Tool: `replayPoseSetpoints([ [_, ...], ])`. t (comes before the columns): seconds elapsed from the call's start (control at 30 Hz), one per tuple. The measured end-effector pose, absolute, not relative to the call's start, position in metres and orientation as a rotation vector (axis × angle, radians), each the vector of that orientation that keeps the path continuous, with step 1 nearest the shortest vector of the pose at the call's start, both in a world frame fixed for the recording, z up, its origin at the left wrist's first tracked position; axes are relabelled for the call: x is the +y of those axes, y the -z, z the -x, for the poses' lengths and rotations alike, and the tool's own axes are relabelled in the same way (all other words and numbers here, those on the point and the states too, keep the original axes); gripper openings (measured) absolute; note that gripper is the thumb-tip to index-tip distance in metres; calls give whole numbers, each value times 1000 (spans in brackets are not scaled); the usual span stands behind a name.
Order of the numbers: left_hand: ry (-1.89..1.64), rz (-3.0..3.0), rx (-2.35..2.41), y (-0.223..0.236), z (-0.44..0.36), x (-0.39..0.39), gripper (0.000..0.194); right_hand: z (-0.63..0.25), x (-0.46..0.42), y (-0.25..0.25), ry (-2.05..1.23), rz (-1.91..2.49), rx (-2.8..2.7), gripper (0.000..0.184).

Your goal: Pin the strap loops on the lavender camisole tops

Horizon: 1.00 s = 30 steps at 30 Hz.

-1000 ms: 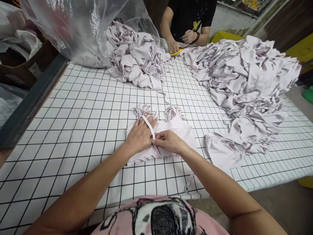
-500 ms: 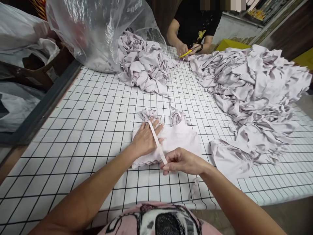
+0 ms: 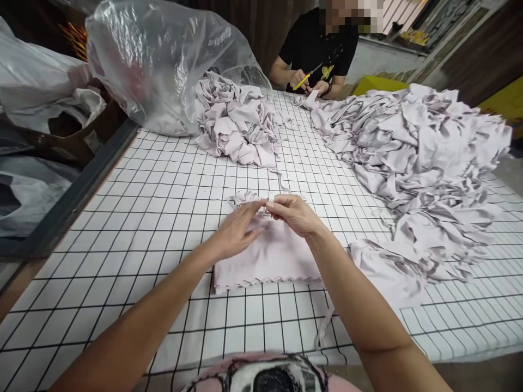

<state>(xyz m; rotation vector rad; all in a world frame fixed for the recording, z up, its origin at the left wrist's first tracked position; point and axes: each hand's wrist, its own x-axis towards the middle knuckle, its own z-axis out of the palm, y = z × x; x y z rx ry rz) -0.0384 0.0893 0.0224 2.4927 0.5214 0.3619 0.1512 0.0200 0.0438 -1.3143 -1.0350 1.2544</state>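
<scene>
A flat pale pink garment [image 3: 265, 261] lies on the gridded cloth in front of me, its wavy trimmed edge toward me. Gathered ruffles [image 3: 241, 198] are bunched at its far edge. My right hand [image 3: 296, 215] is closed in a pinch on a thin fabric strap [image 3: 270, 199] over that far edge. Beside it, my left hand [image 3: 237, 231] has its fingers stretched out and its thumb apart; its fingertips meet the strap near the right hand's pinch. Part of the garment's right side is hidden under my right hand and forearm.
A large heap of matching fabric [image 3: 417, 141] covers the table's right side. Another pile [image 3: 241, 120] spills from a clear plastic bag [image 3: 163, 65] at the back. Across the table, a co-worker holds yellow scissors [image 3: 301, 81]. A loose strip [image 3: 324, 329] lies near the front edge.
My right hand has moved away from me with the strap, to the garment's far edge. My left hand has lifted from lying flat, and its fingertips now meet the strap.
</scene>
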Motion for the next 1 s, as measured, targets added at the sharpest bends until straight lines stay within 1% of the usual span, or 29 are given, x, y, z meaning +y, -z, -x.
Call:
replayPoseSetpoints([
  [0.27, -452, -2364, 681, -24, 41, 115, 59, -142, 32, -23, -1264, 1316, -1007, 33],
  [0.3, -486, -2358, 695, -24, 44, 117, 55, -141, 33, -21, -1267, 1322, -1003, 34],
  [0.37, -543, -2355, 726, -25, 52, 117, 42, -139, 34, -17, -1263, 1344, -994, 33],
  [0.43, -545, -2366, 759, -25, 60, 114, 26, -138, 35, -14, -1259, 1364, -987, 31],
  [0.5, -512, -2384, 757, -21, 66, 106, 18, -136, 36, -11, -1273, 1366, -1007, 31],
  [0.6, -491, -2417, 727, -14, 66, 94, 22, -134, 34, -10, -1296, 1367, -1120, 30],
  [0.7, -512, -2421, 771, -10, 59, 88, 26, -133, 32, -10, -1249, 1410, -1238, 29],
  [0.87, -662, -2319, 767, -14, 53, 88, 13, -134, 30, -11, -1229, 1432, -1325, 32],
  [1.0, -700, -2269, 743, -14, 54, 90, 16, -134, 31, -10, -1225, 1428, -1340, 35],
])
